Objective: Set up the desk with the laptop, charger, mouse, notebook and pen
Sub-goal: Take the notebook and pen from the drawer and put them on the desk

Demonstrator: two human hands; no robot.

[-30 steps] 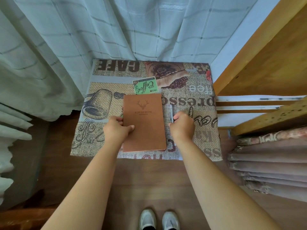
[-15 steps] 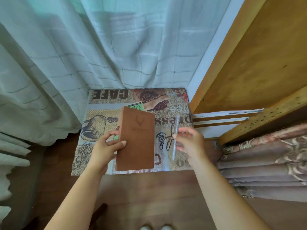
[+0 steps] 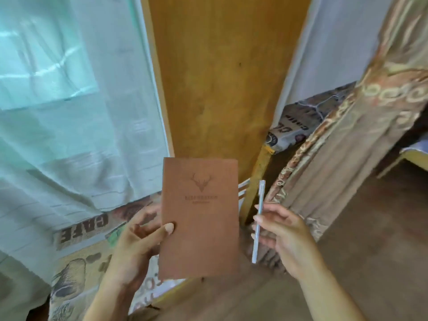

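A brown notebook (image 3: 203,230) with a stamped deer head is held upright in the air at the middle of the view. My left hand (image 3: 136,249) grips its lower left edge, thumb on the cover. To its right, my right hand (image 3: 284,237) pinches a slim white pen (image 3: 259,218) that stands almost vertical, a hand's width from the notebook. Laptop, charger and mouse are not in view.
A low surface under a coffee-print cloth (image 3: 78,265) lies at the lower left. Pale curtains (image 3: 69,112) hang on the left. A wooden panel (image 3: 220,77) stands straight ahead, a patterned brown curtain (image 3: 347,158) to the right, wooden floor (image 3: 370,239) beyond.
Both hands have lifted the notebook and pen off the coffee-print cloth and raised them. The view has swung up and to the right, toward the wooden panel and brown curtain.
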